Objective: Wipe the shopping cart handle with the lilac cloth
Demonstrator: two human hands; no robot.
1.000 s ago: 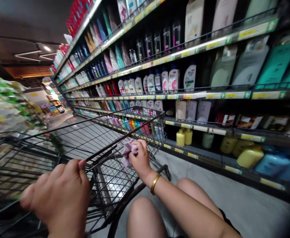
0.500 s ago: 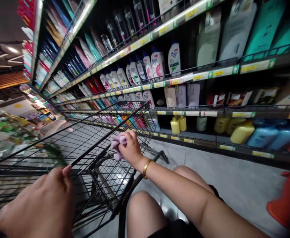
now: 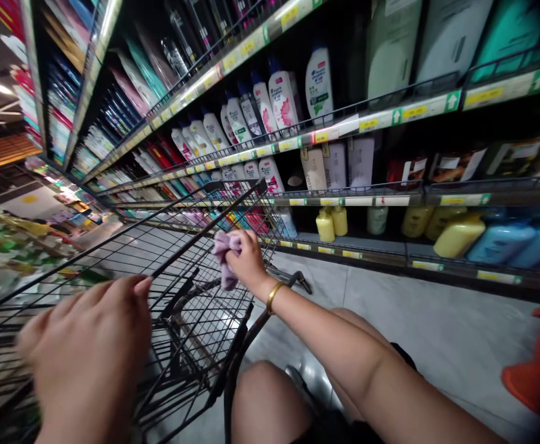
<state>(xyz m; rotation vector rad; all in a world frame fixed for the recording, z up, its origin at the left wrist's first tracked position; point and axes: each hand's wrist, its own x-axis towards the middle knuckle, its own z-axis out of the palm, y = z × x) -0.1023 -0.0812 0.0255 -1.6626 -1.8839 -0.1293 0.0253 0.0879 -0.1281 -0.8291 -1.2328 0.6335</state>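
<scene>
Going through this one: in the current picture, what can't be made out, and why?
All in the head view:
- Left hand: fingertips hidden behind the hand itself.
- Cloth: partly covered by the right hand.
- Shopping cart: cut off by the left edge, partly behind the left hand.
- Orange-red thing: runs into the dark right edge; identity unclear.
- Price tags: print too small and blurred.

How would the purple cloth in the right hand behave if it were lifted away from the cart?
The purple cloth would likely flop, since it bunches into soft folds in the right hand. It's probably light, being small enough to wad up. Its loose lower end would likely dangle.
</scene>
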